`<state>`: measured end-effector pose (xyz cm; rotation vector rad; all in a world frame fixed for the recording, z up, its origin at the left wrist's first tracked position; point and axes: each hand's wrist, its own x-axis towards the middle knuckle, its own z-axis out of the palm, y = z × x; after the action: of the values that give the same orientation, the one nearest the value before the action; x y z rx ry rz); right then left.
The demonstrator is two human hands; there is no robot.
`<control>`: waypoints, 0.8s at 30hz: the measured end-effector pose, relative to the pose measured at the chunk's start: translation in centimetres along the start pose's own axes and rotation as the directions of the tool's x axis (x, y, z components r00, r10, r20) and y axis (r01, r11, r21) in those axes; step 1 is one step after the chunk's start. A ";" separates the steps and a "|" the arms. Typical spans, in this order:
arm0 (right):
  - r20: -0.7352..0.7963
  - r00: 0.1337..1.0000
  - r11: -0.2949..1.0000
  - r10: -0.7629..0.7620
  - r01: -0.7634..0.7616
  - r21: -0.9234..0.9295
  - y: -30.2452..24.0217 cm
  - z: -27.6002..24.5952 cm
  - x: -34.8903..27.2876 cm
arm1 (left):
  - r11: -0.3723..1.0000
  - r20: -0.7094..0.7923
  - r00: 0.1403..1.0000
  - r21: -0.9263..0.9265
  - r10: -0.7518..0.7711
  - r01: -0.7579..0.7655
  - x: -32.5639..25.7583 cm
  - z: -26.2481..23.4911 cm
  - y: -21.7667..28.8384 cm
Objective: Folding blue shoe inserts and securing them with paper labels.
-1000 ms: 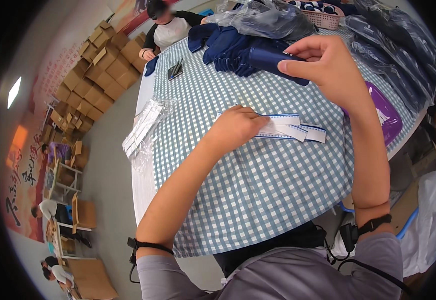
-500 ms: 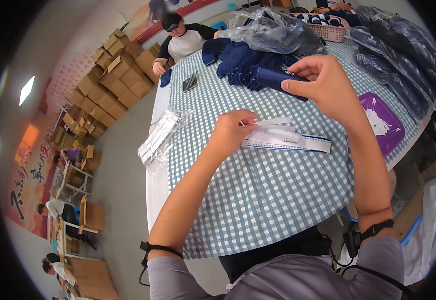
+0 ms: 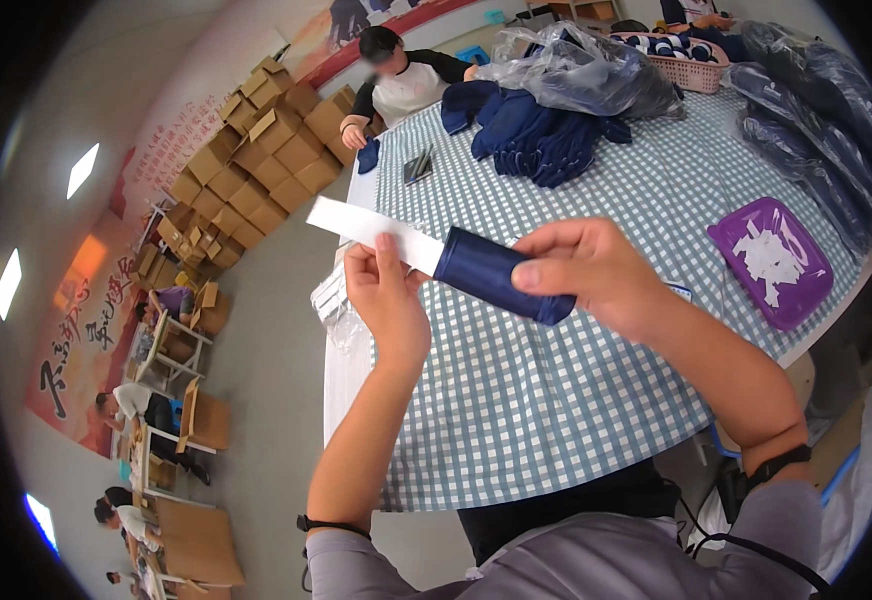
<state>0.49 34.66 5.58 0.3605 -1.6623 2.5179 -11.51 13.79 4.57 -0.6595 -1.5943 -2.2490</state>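
Covering the checked worktop (image 3: 556, 400), both hands rise above its bare near part. The right hand (image 3: 596, 270) is clamped round a rolled navy cloth (image 3: 491, 275), hiding its far end; the left hand (image 3: 386, 290) pinches a white paper strip (image 3: 371, 228) tucked into it.

White paper label strip (image 3: 374, 230) centre-left; brown cartons (image 3: 256, 165) upper left; red wall banner (image 3: 91, 330) left edge.
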 end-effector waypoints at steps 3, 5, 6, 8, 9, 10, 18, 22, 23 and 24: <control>0.023 0.996 0.993 0.089 -0.090 0.075 2.0 1.2 -0.4 | 0.998 -0.031 0.999 -0.065 -0.015 0.013 -1.9 -1.2 -0.4; 0.021 0.996 0.994 0.084 -0.085 0.075 2.4 1.6 -0.6 | 0.994 0.030 0.999 -0.105 0.014 -0.011 -3.4 -1.7 0.1; 0.017 0.997 0.994 0.073 -0.074 0.075 2.6 1.7 -0.6 | 0.988 0.093 0.994 -0.149 0.050 -0.036 -4.1 -1.7 0.5; 0.023 0.997 0.993 0.076 -0.078 0.093 2.7 1.8 -0.5 | 0.992 0.012 0.998 -0.116 0.060 -0.058 -5.6 -1.2 1.1; 0.025 0.997 0.991 0.075 -0.077 0.112 2.7 1.8 -0.5 | 0.993 0.084 0.992 -0.085 0.090 -0.083 -6.3 -1.4 1.2; 0.023 0.997 0.989 0.075 -0.077 0.130 2.9 1.6 -0.4 | 0.992 0.158 0.981 -0.058 0.116 -0.108 -6.9 -1.8 1.0; 0.023 0.999 0.998 0.025 -0.026 0.050 1.5 1.2 -0.7 | 0.998 0.547 0.837 -0.037 -0.026 0.055 -7.8 -5.5 0.6; 0.097 0.995 0.995 0.013 -0.004 -0.095 1.2 1.3 -1.1 | 0.622 0.574 0.700 -0.377 -0.425 0.687 -6.8 -5.8 0.3; 0.116 0.993 0.991 0.010 0.006 -0.132 0.9 1.6 -1.3 | 0.635 0.639 0.640 -0.293 -0.426 0.715 -6.6 -5.7 0.6; 0.117 0.993 0.991 0.012 0.003 -0.131 0.6 1.7 -1.4 | 0.646 0.697 0.574 -0.206 -0.430 0.735 -6.5 -5.8 0.7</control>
<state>1.98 32.94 5.36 0.5010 -1.8606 2.4176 -6.76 7.97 0.08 -1.2008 -1.7046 -3.2868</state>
